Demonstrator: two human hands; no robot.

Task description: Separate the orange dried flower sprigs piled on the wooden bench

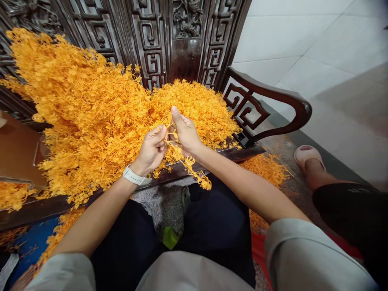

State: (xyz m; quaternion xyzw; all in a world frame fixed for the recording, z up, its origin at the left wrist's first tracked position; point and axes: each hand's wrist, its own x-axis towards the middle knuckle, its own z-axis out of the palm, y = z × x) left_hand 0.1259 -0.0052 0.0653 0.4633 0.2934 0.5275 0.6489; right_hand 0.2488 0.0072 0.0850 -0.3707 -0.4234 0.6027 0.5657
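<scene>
Between my hands is an orange plastic flower sprig point(189, 161), its small blossoms hanging down to the right over my lap. My left hand point(152, 147), with a pale watch on the wrist, pinches the sprig's stem between thumb and fingers. Close beside it, my right hand point(185, 131) is also closed on the sprig, thumb pointing up; its fingers are partly hidden. Right behind both hands lies a big heap of orange plastic flowers point(87, 109), with a rounder, lower pile point(194, 105) on the right, all on a dark wooden bench.
The carved bench back point(184, 56) rises behind the heap, and a curved armrest point(273, 97) stands at the right. A cardboard box point(20, 149) is at the left. Orange scraps point(268, 169) litter the floor. Another person's foot in a pink slipper point(309, 157) is at the right.
</scene>
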